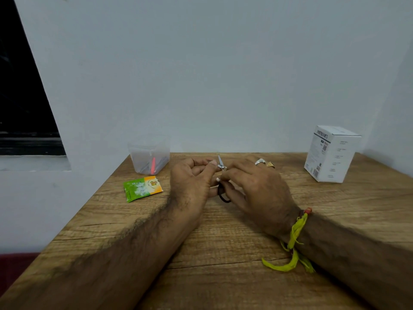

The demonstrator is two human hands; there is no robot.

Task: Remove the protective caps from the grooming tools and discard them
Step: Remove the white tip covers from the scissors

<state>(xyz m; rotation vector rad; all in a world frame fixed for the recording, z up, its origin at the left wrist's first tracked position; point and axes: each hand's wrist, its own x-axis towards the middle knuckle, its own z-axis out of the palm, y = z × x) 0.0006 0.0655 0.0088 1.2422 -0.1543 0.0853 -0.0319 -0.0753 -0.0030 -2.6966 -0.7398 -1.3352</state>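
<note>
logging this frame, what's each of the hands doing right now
Left hand: fingers curled, pinching the small scissors near the blades.
Right hand: gripping the scissors' black handle loop.

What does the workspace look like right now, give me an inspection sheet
Surface: wooden table, grain visible.
Job's things: small scissors with black loop handles, blades up; clear plastic container with tools inside.
Clutter: green and orange sachet; white box.
Hands: left hand pinches the scissors; right hand grips them near the pivot.
Cables: nothing seen.
Surroundings: pale wall; dark window at left.
</note>
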